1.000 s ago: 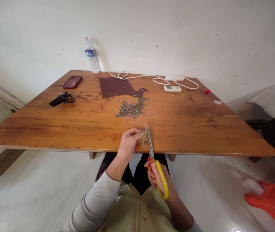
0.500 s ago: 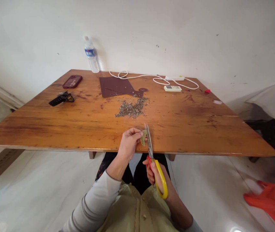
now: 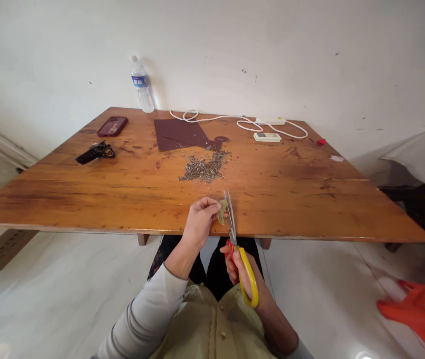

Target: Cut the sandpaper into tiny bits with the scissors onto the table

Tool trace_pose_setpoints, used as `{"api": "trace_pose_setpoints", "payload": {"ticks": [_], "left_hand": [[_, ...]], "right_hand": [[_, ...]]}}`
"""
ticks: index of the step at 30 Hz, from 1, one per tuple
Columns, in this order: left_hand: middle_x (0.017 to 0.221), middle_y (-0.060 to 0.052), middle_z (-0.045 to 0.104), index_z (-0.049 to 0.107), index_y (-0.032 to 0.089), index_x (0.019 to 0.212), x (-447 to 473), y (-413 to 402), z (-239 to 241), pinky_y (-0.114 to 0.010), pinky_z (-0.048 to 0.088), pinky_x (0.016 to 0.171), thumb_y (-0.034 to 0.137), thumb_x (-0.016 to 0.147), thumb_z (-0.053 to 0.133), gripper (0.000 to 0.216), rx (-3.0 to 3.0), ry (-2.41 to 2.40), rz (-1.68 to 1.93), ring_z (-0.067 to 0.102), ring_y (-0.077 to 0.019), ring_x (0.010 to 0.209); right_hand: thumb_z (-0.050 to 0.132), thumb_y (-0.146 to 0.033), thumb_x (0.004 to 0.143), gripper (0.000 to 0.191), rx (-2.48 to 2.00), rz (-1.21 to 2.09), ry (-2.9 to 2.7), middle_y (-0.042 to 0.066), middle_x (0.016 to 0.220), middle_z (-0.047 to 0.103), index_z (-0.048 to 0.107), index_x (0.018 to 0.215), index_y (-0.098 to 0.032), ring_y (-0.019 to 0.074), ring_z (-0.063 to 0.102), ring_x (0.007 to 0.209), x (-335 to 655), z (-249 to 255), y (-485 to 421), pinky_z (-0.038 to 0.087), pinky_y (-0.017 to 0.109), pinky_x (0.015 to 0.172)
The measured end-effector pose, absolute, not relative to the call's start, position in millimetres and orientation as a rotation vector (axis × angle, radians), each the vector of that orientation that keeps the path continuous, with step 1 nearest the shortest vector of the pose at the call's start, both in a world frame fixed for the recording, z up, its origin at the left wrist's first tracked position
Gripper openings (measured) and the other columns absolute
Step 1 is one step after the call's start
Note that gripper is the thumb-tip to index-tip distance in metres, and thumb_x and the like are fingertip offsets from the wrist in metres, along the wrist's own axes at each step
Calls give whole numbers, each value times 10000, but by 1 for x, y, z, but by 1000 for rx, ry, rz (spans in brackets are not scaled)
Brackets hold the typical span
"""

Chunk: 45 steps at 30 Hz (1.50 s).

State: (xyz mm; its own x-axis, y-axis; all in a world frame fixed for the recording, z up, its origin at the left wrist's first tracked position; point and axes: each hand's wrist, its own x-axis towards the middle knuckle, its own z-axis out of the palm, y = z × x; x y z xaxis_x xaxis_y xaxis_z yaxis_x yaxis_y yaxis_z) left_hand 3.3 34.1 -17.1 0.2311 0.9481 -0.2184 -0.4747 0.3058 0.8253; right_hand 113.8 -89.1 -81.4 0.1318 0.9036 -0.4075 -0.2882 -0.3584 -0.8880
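The left hand [image 3: 198, 223] is closed in a narrow pinch, thumb and fingertips gripping a small olive-green curved piece [image 3: 222, 212]. It holds the piece just above the near edge of the brown wooden table [image 3: 85, 197]. The right hand [image 3: 243, 273] is below that edge, in front of the person's body. Its fingers are wrapped through the loops of the yellow-and-red-handled scissors [image 3: 239, 259], holding them firmly. The steel blades point up and away from the person, and their tips are only slightly parted. They lie against the right side of the olive-green piece, touching it or very nearly so.

Further back, near the middle of the table, lies a loose heap of grey-green shreds [image 3: 204, 168]. Just behind the heap and touching its far edge is a flat dark maroon sheet [image 3: 179, 133]. To the left are a dark red phone [image 3: 112, 126] and a black hand tool [image 3: 95, 152], well apart from the hands. A clear plastic water bottle [image 3: 141, 85] stands upright at the far edge by the wall. A white cable [image 3: 231, 118] runs along that edge beside a small white device [image 3: 267, 136].
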Motion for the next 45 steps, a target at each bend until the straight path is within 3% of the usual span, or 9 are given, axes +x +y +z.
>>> {"api": "trace_pose_setpoints", "payload": {"ticks": [11, 18, 24, 29, 35, 45], "left_hand": [[608, 26, 634, 663, 177, 626, 3, 34, -17, -271, 541, 658, 210, 592, 876, 219, 713, 839, 1087, 681, -140, 594], [596, 28, 613, 676, 177, 623, 3, 34, -18, -279, 555, 661, 191, 614, 845, 169, 718, 850, 1101, 660, -137, 584], [588, 24, 610, 675, 178, 618, 3, 33, -17, -281, 560, 658, 185, 619, 826, 152, 723, 850, 1089, 605, -118, 564], [600, 27, 598, 654, 180, 640, 2, 34, -18, -275, 539, 651, 182, 643, 844, 190, 736, 864, 1073, 658, -139, 589], [624, 38, 620, 648, 182, 652, 2, 34, -18, -269, 534, 660, 210, 616, 874, 231, 722, 846, 1076, 710, -150, 597], [618, 31, 635, 660, 176, 652, 2, 34, -18, -279, 562, 663, 209, 604, 909, 256, 721, 849, 1062, 690, -141, 590]], "right_hand": [[775, -1057, 482, 882, -1380, 1530, -563, -146, 470, 340, 610, 762, -238, 46, 240, 383, 110, -76, -93, 176, 187, 358], [733, -1077, 512, 939, -1339, 1482, -645, -119, 514, 418, 684, 862, -208, 70, 312, 412, 112, -81, -91, 277, 214, 392], [756, -1055, 541, 900, -1364, 1468, -657, -131, 516, 366, 673, 854, -215, 69, 277, 429, 115, -83, -92, 232, 205, 404], [745, -1038, 604, 835, -1323, 1515, -643, -137, 516, 334, 627, 817, -239, 58, 219, 410, 111, -81, -95, 195, 194, 375], [744, -1063, 544, 860, -1333, 1558, -574, -141, 495, 325, 599, 777, -247, 54, 212, 398, 107, -78, -95, 182, 189, 353], [752, -1035, 613, 859, -1290, 1496, -689, -102, 536, 392, 685, 856, -214, 80, 290, 434, 117, -82, -92, 256, 219, 410]]}}
